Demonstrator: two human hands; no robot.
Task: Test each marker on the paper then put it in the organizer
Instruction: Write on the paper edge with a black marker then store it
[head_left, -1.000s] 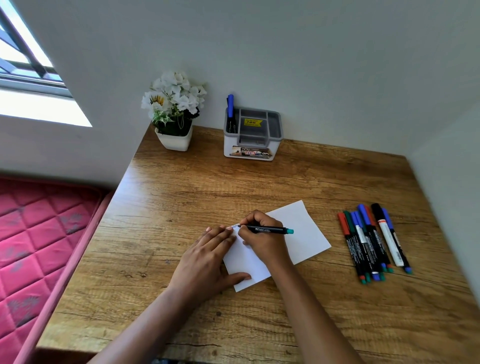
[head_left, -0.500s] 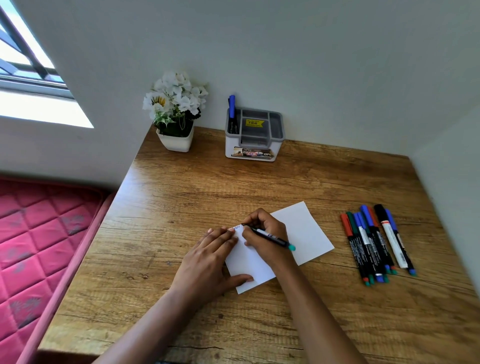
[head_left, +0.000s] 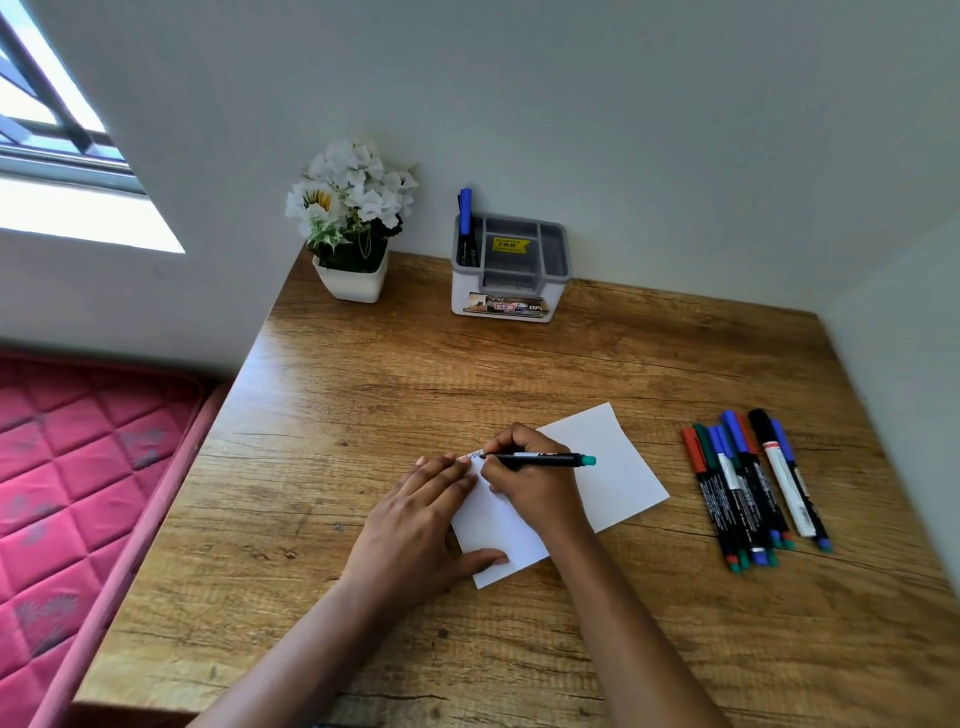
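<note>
From the head camera I see my right hand (head_left: 535, 480) pinched around a slim black marker with a teal end cap (head_left: 540, 459), its tip touching the upper left corner of the white sheet of paper (head_left: 618, 467), where a few small scribbles show. The marker lies nearly level, teal end pointing right. My left hand (head_left: 415, 525) lies flat on the paper's left edge, fingers straight and close together, thumb spread along the lower corner, gripping nothing. The paper sits on the wood-grain tabletop (head_left: 519, 374). Well to the right of it lies a bundle of untested markers (head_left: 753, 483), black barrels with red, green, blue and black caps, touching one another. At the back of the table stands the grey and white plastic organizer (head_left: 511, 270), with a blue-capped marker (head_left: 466, 218) upright in its left compartment. Beside it on the left is a white pot of white artificial flowers (head_left: 350, 218). A pink quilted mattress (head_left: 67, 467) lies left of the table.
</note>
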